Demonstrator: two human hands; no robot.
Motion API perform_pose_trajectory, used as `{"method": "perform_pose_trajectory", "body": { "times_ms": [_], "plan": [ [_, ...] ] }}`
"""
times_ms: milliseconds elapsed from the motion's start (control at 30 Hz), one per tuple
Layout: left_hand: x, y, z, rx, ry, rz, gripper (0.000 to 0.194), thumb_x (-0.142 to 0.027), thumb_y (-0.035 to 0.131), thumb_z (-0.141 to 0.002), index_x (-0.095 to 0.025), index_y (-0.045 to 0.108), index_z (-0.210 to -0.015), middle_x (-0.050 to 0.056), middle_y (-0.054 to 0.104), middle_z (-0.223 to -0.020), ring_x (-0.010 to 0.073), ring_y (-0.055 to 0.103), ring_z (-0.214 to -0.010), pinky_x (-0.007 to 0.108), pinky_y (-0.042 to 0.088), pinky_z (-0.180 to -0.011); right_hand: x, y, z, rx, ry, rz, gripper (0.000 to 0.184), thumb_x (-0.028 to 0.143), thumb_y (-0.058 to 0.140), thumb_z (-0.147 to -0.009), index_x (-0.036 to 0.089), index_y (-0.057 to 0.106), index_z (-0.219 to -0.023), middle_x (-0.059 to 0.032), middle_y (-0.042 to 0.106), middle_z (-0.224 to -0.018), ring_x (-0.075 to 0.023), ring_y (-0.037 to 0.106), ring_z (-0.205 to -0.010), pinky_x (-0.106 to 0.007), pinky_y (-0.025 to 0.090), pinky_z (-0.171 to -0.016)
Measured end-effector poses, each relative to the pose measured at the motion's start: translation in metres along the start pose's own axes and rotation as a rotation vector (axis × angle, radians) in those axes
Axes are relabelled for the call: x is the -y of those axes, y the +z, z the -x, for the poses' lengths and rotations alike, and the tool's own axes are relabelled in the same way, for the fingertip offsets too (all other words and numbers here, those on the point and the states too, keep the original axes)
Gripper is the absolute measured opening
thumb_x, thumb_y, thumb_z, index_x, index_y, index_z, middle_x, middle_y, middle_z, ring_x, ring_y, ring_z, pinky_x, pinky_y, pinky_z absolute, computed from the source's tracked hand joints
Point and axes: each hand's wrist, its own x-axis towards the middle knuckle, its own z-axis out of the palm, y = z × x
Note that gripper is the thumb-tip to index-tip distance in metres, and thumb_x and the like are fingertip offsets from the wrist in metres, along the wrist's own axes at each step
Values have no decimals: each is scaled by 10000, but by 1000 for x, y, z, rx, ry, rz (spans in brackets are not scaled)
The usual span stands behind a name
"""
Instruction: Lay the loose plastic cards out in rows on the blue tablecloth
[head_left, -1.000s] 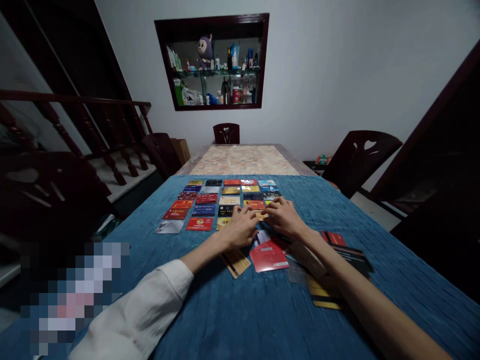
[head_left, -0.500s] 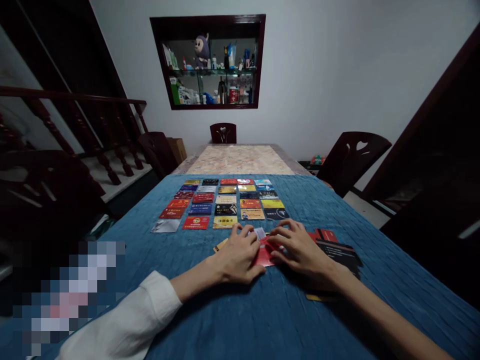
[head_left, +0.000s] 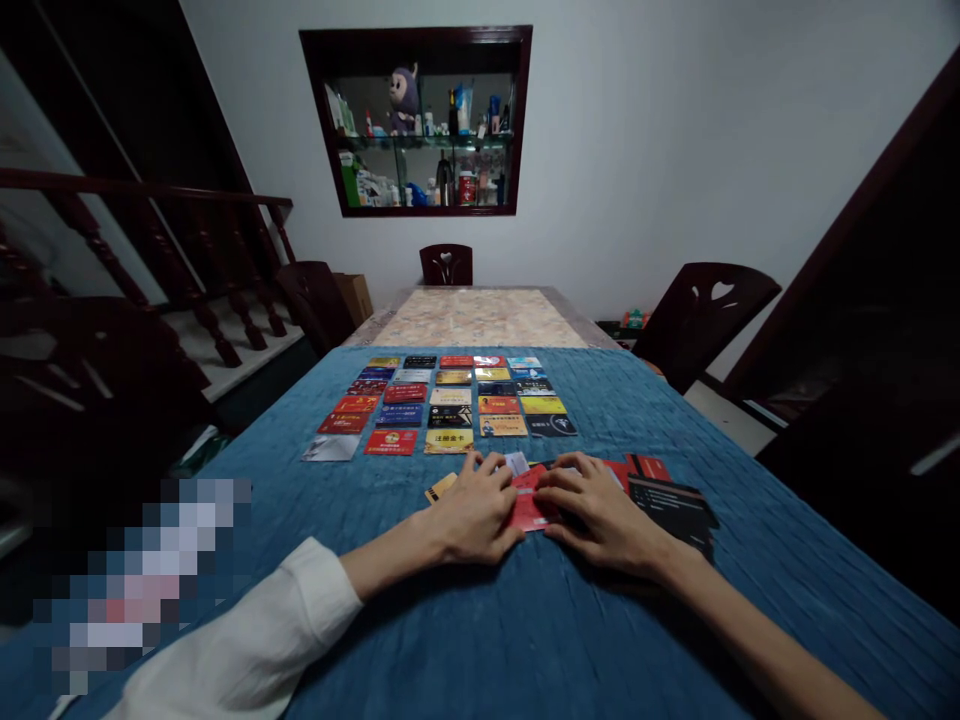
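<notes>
A red plastic card (head_left: pixel 529 512) lies between my hands on the blue tablecloth. My left hand (head_left: pixel 474 508) is closed at its left edge, fingers curled and thumb low. From the other side my right hand (head_left: pixel 600 512) touches the same card with bent fingers and thumb, closed on its right part. A pale card (head_left: pixel 517 463) shows just beyond the red one. Part of a yellow card (head_left: pixel 439 488) sticks out behind my left hand. Loose black cards (head_left: pixel 672 505) and a red card with a dark stripe (head_left: pixel 648 467) lie right of my right hand, partly covered.
Several cards stand in neat rows ahead, with a gold card (head_left: pixel 449 441), a silver card (head_left: pixel 331 447) and a dark card (head_left: pixel 551 424) in the nearest rows. Beyond the blue cloth (head_left: pixel 405 640) is a patterned tabletop (head_left: pixel 480 317). Chairs (head_left: pixel 709 325) surround the table.
My right hand has settled lower, its fingers closer together on the red card. A yellow edge below my right wrist no longer shows. My left hand is nearly unmoved.
</notes>
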Motion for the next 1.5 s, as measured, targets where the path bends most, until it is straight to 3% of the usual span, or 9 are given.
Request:
{"method": "perform_pose_trajectory", "body": {
  "times_ms": [333,500,700,967,1300,1500],
  "plan": [
    [1,-2,0,-21,58,-39,299,-378,526,-915,-153,710,-844,123,688,-917,284,552,-1003,479,370,-940,-4,5,3,-104,-77,37,224,351,545,-968,244,714,-1068,-72,731,-1010,-266,540,-1096,-481,407,-962],
    [6,-9,-2,-37,62,2,270,-310,522,-915,-168,710,-782,86,686,-813,232,561,-872,402,397,-834,-5,7,1,-246,-117,87,208,322,537,-983,239,726,-1010,-58,740,-892,-227,585,-991,-415,449,-886],
    [18,-13,-4,-89,72,112,238,-213,502,-921,-159,702,-805,74,682,-846,194,572,-846,329,420,-800,-10,11,0,-439,-163,126,151,214,550,-973,199,692,-1021,-47,727,-831,-201,594,-906,-362,471,-799],
    [31,-8,-7,-90,56,189,197,-115,502,-869,-149,689,-917,64,675,-838,187,567,-820,295,431,-770,-17,17,0,-508,-117,102,272,146,517,-966,201,634,-1205,-64,735,-919,-209,595,-901,-364,479,-773],
    [36,-3,-7,-152,51,266,245,-57,489,-828,-146,680,-953,55,653,-824,179,560,-797,276,421,-732,-17,21,-1,-498,-62,112,273,176,491,-983,179,623,-1222,-81,719,-913,-211,588,-883,-366,470,-766],
    [36,3,-8,-166,37,250,239,-43,488,-816,-149,671,-927,51,646,-798,174,554,-774,270,411,-708,-17,24,-1,-479,-45,124,336,163,484,-972,227,623,-1270,-64,729,-916,-215,583,-890,-382,461,-790]
  ]
}}
